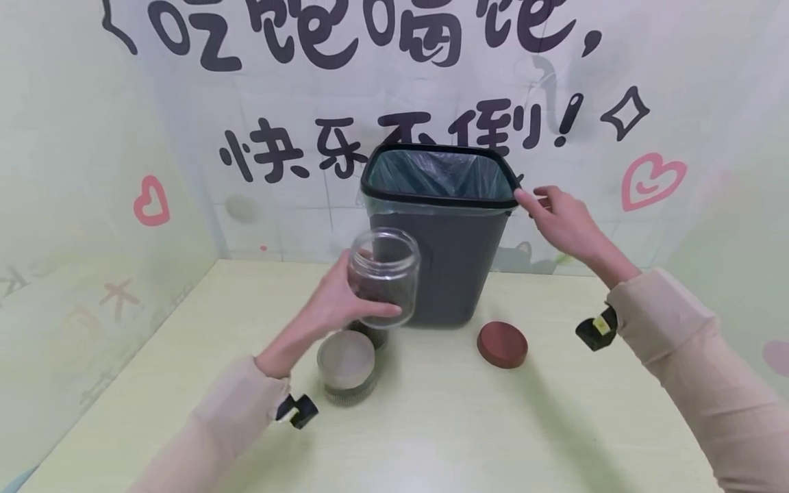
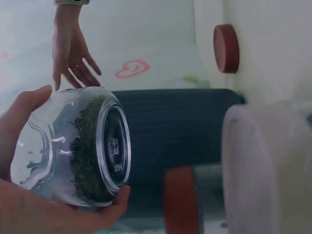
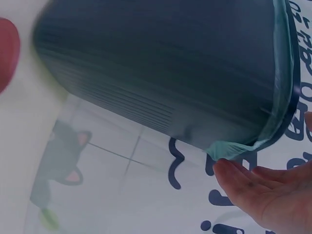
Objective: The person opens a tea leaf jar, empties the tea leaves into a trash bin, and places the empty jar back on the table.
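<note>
A clear jar (image 1: 383, 291) is gripped in my left hand (image 1: 329, 298), mouth up, above the table in front of the bin. Dried dark leaves (image 2: 90, 151) lie in its bottom part, as the left wrist view shows. The dark grey trash bin (image 1: 440, 267) stands behind it, lined with a thin greenish bag (image 1: 444, 174) folded over its black rim. My right hand (image 1: 561, 219) is at the bin's right rim corner, fingers loosely extended. In the right wrist view its fingertips (image 3: 225, 168) are right at the liner's edge.
A round reddish-brown lid (image 1: 502, 344) lies on the table right of the bin's base. A container with a pale grey top (image 1: 346, 359) stands below my left hand, and a dark container (image 1: 372, 334) is partly hidden behind it. A printed cloth wall (image 1: 296, 226) closes off the back.
</note>
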Available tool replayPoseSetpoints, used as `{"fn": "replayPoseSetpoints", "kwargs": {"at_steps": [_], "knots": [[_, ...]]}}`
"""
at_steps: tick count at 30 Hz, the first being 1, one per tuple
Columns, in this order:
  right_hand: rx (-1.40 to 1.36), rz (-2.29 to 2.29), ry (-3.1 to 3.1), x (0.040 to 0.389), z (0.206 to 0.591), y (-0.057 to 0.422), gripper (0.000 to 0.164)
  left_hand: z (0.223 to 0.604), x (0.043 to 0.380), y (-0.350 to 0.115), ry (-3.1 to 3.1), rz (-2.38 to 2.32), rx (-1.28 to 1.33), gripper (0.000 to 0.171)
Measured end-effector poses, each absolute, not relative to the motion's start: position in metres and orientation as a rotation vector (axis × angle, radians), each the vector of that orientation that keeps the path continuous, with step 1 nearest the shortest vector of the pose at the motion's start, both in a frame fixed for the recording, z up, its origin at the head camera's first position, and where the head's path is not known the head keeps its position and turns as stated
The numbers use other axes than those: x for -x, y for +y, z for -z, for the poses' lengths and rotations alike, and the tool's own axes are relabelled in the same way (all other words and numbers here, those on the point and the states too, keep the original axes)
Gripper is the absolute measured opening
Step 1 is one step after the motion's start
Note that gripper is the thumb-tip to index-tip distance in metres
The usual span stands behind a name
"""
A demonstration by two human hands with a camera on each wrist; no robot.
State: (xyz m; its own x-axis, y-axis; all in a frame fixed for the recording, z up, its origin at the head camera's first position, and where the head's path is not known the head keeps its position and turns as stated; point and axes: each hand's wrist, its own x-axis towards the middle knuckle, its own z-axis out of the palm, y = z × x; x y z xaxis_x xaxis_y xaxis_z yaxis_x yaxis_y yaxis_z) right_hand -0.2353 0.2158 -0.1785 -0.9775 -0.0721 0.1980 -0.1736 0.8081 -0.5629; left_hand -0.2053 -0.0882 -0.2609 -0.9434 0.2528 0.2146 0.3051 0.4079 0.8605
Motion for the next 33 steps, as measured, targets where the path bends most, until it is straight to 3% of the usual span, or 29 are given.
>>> {"fn": "replayPoseSetpoints", "kwargs": {"at_steps": [5,20,33], "knots": [[-0.194,-0.855,-2.832,0.248,0.16,0.212,0.079,0.237,0.215,-0.113,-2.531,1.6,0.542,0.09],[-0.135,-0.755,-2.962,0.278,0.134,0.197,0.077,0.195,0.254,-0.146,-2.563,1.366,0.191,0.091],[-0.174,-0.637,-3.071,0.29,0.144,0.182,0.049,0.176,0.287,-0.14,-2.565,1.036,0.166,0.091]]}}
